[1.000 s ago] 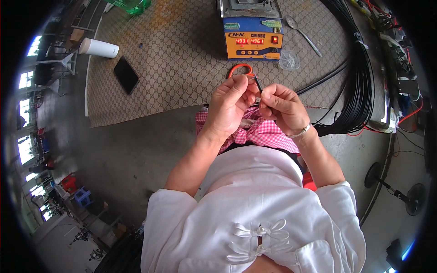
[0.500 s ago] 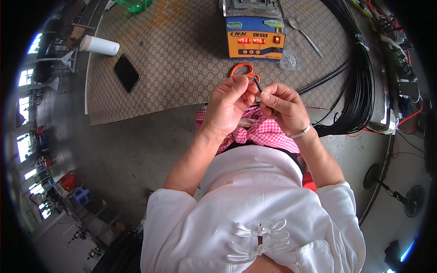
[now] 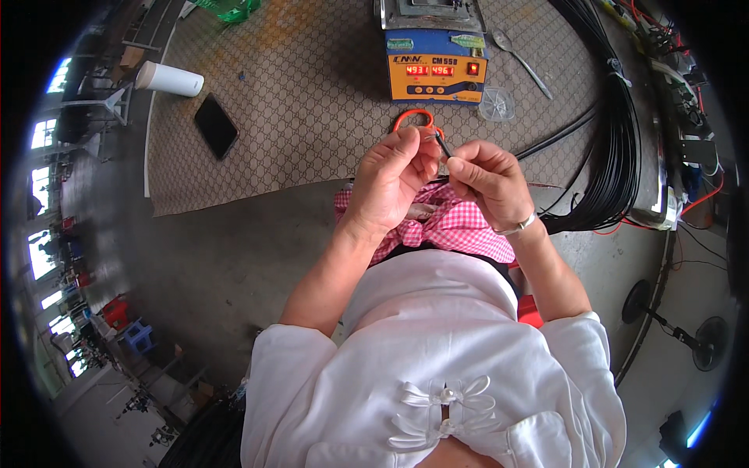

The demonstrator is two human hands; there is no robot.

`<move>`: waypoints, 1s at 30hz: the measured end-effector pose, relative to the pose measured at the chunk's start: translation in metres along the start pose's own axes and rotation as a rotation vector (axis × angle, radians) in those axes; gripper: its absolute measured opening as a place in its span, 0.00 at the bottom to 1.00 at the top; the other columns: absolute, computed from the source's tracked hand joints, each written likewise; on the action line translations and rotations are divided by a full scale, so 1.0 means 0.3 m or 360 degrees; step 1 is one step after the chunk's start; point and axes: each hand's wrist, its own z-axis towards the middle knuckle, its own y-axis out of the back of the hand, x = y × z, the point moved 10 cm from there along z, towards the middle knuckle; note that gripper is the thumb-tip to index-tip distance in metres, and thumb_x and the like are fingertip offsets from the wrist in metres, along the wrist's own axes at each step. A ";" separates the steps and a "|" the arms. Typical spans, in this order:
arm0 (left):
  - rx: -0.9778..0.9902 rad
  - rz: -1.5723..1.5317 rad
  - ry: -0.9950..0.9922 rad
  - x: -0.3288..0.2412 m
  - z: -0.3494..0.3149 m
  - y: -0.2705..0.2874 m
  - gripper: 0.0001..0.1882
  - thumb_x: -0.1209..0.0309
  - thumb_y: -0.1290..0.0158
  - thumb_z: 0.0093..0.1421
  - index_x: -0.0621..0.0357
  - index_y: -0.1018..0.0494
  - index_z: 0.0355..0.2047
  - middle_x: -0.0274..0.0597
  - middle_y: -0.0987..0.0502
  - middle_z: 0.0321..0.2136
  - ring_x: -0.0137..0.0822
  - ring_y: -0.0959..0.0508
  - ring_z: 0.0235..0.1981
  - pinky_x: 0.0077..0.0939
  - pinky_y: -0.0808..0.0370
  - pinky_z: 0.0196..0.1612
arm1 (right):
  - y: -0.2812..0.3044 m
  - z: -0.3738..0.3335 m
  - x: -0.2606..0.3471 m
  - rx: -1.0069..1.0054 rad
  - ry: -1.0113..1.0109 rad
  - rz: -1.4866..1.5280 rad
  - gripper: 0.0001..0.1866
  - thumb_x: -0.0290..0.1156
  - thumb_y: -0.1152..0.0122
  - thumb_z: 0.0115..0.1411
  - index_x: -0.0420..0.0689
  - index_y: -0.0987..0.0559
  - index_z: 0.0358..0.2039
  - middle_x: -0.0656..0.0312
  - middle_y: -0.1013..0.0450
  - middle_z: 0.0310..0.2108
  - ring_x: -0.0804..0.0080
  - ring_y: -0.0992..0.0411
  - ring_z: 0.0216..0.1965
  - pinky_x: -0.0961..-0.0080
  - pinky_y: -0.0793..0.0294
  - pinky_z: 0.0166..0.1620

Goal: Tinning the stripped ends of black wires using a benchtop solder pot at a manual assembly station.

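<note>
Slim black cable end (image 3: 444, 147) held up between two bare hands at a table's near edge

The cable end is at the centre, in front of the person's body, tilted with its tip up and to the left. Fine, pale wires (image 3: 431, 137) show at that tip, too small to count. The person's bare right hand (image 3: 493, 181), with a light-coloured bracelet (image 3: 518, 226) at the wrist, grips the cable end between thumb and curled fingers. The bare left hand (image 3: 390, 170) is just beside it, thumb and fingers drawn together next to the wires; whether they pinch them cannot be told.

Just beyond the fingertips, a bright orange loop-shaped handle (image 3: 413, 113) lies on the table (image 3: 296, 117), which has a brown patterned cover. Farther back stands a boxy blue and orange machine (image 3: 437, 82) with a lit red display and a metal top. To its right are a clear round plastic dish (image 3: 497, 104) and a long silver metal spoon (image 3: 530, 70). A thick bundle of thin black cables (image 3: 616, 156) curves down the table's right side.

On the left, well apart from the hands, lie a dark flat phone (image 3: 216, 126) and a white cylindrical bottle (image 3: 170, 79). Below the hands are a pink-and-white checked cloth (image 3: 468, 234) and the person's white shirt (image 3: 437, 335).
</note>
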 end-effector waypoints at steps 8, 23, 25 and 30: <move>-0.0173 -0.0024 0.0070 0.040 -0.002 0.102 0.08 0.70 0.53 0.58 0.61 0.28 0.33 0.35 0.28 0.24 0.25 0.31 0.24 0.17 0.32 0.29 | 0.176 0.028 0.244 -0.0435 0.0598 -0.1551 0.05 0.25 0.40 0.49 0.37 0.25 0.26 0.66 0.32 0.17 0.83 0.35 0.18 0.85 0.37 0.22; -0.0345 0.0131 0.0251 0.131 -0.030 0.206 0.08 0.67 0.51 0.57 0.59 0.29 0.32 0.31 0.29 0.23 0.21 0.32 0.22 0.12 0.34 0.26 | 0.356 0.194 0.272 -0.0619 0.0559 -0.3144 0.06 0.30 0.50 0.49 0.43 0.26 0.22 0.59 0.30 0.28 0.58 0.30 0.32 0.66 0.30 0.33; -0.0357 0.0122 0.0274 0.138 -0.034 0.213 0.08 0.67 0.51 0.57 0.59 0.29 0.32 0.31 0.29 0.23 0.21 0.32 0.22 0.12 0.34 0.27 | 0.353 0.204 0.266 -0.0607 0.0574 -0.3156 0.05 0.29 0.50 0.49 0.44 0.26 0.22 0.58 0.30 0.28 0.58 0.30 0.32 0.66 0.30 0.34; -0.0354 0.0126 0.0285 0.145 -0.034 0.223 0.08 0.68 0.51 0.57 0.59 0.29 0.32 0.31 0.29 0.23 0.20 0.32 0.22 0.12 0.34 0.27 | 0.347 0.211 0.271 -0.0573 0.0578 -0.3138 0.05 0.29 0.49 0.48 0.44 0.25 0.23 0.59 0.30 0.28 0.58 0.30 0.32 0.66 0.30 0.34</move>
